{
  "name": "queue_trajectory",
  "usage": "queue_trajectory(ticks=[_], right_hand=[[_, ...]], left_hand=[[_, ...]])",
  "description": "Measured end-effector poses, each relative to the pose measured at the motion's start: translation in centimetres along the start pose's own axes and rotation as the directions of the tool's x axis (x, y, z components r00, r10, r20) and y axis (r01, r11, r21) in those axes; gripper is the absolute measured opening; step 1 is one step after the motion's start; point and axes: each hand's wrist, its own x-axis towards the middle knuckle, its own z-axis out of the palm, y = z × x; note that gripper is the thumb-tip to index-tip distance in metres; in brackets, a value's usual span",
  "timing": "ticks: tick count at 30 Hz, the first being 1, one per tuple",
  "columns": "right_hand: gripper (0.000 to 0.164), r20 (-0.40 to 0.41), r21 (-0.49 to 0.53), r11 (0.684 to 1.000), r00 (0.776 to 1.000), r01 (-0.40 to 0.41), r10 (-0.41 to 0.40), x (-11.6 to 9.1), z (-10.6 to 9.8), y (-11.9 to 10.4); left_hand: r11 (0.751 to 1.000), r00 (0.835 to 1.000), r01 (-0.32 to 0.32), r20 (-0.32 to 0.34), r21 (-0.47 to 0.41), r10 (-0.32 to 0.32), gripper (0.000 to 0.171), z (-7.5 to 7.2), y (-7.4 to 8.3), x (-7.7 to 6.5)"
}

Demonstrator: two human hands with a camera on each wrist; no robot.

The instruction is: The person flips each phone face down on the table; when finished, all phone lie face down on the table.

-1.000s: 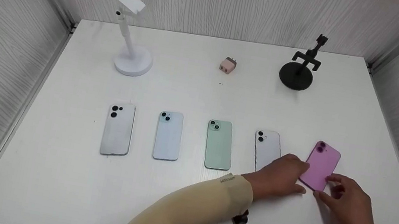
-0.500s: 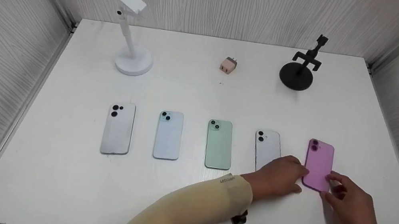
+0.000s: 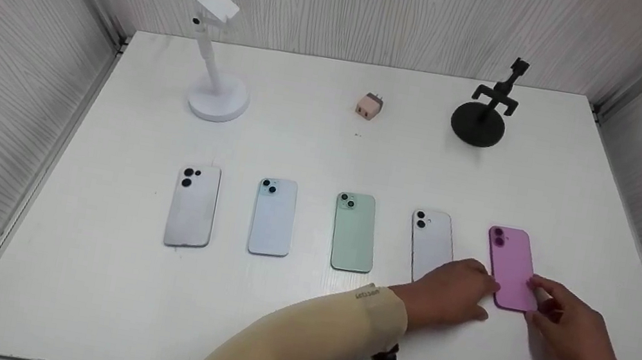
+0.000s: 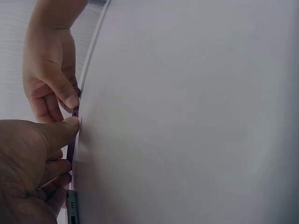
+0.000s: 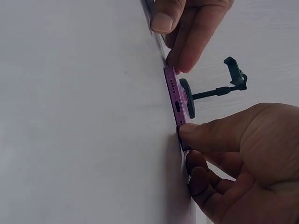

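A pink phone [image 3: 513, 268] lies back up on the white table at the right end of a row of phones. My left hand [image 3: 452, 293] touches its left edge with the fingertips, while the thumb stays off the phone. At the lower right corner, my right hand [image 3: 570, 326] pinches the phone, index finger on the side and thumb [image 5: 198, 135] at the bottom edge. The port end of the pink phone [image 5: 176, 105] faces the right wrist camera. Partly hidden under my left hand is a white phone [image 3: 432, 241].
Left along the row lie a green phone [image 3: 354, 234], a light blue phone [image 3: 273, 218] and a silver phone [image 3: 192, 207]. Behind them stand a white phone stand [image 3: 218, 101], a pink charger plug [image 3: 368, 106] and a black phone stand [image 3: 477, 125]. Grey panels enclose the table.
The pink phone has turned anticlockwise and its camera end has swung left, so it now tilts slightly left, roughly in line with the row. Both hands stay at its edges.
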Motion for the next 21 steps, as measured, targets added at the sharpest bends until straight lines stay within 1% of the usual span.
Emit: queue_trajectory(ticks=[6, 14, 18, 21], right_hand=[[0.065, -0.002, 0.003, 1.0, 1.0, -0.013, 0.013, -0.19, -0.11, 0.3], [0.064, -0.013, -0.004, 1.0, 1.0, -0.002, 0.002, -0.23, -0.16, 0.4], [0.064, -0.022, -0.001, 1.0, 1.0, 0.013, -0.013, -0.26, -0.24, 0.22], [0.07, -0.039, -0.003, 1.0, 0.999, 0.029, -0.029, -0.01, -0.17, -0.45]], left_hand=[[1.0, 1.0, -0.012, -0.002, -0.009, 0.012, 0.052, 0.15, 0.15, -0.02], [1.0, 1.0, -0.001, 0.0, -0.021, 0.001, 0.055, 0.2, 0.25, -0.02], [1.0, 1.0, -0.01, -0.015, -0.027, 0.01, 0.057, 0.21, 0.11, -0.16], [0.999, 0.999, -0.018, -0.033, -0.028, 0.017, 0.06, 0.11, -0.16, -0.47]])
